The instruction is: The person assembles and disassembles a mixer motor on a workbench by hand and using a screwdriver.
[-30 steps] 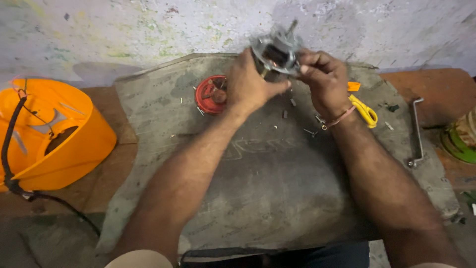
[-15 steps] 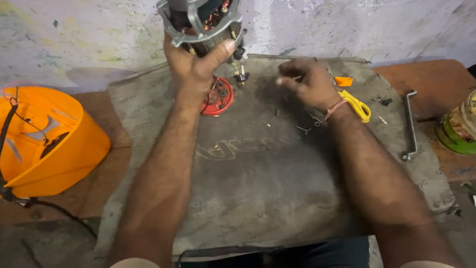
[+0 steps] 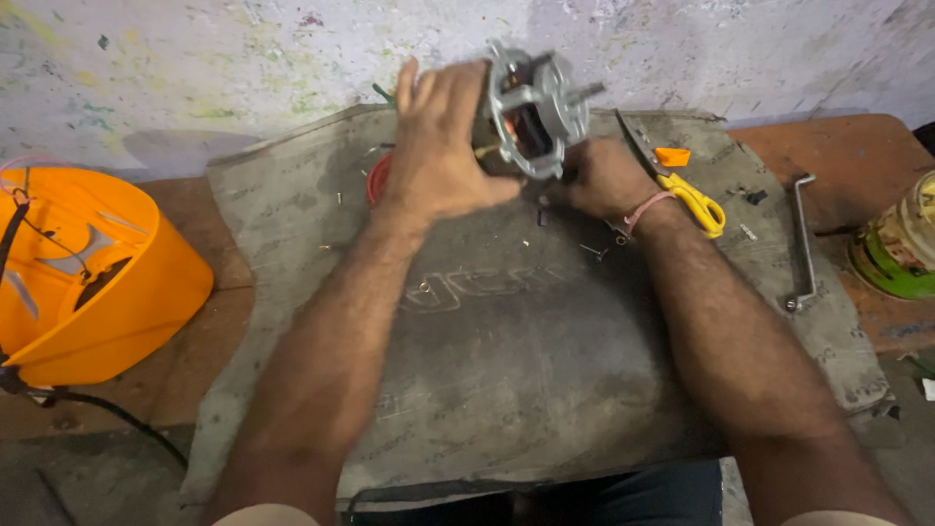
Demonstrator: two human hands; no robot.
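A small electric motor (image 3: 531, 112) with a grey metal frame and a short shaft pointing right is held up above the far edge of a grey mat (image 3: 506, 370), close to the stained wall (image 3: 243, 58). The left hand (image 3: 438, 151) is wrapped around the motor's left side, its fingers closed over the body and its back turned to the camera. The right hand (image 3: 599, 180) is set just under and to the right of the motor, touching its lower edge; whether its fingers are closed on anything cannot be told, since they are hidden behind the motor. A thread band is worn on the right wrist.

The mat is spread over a reddish-brown desk (image 3: 828, 156). A red round part (image 3: 376, 178) is partly hidden behind the left hand. Yellow-handled scissors (image 3: 687, 195) are laid just beside the right wrist, with a small orange piece (image 3: 672, 156) near them. A bent metal rod (image 3: 801, 239) is laid at the mat's right edge, and a green tin (image 3: 891, 253) is seen further right. An orange plastic housing (image 3: 93, 273) with a black cable is placed well apart on the left. Small screws are scattered on the mat.
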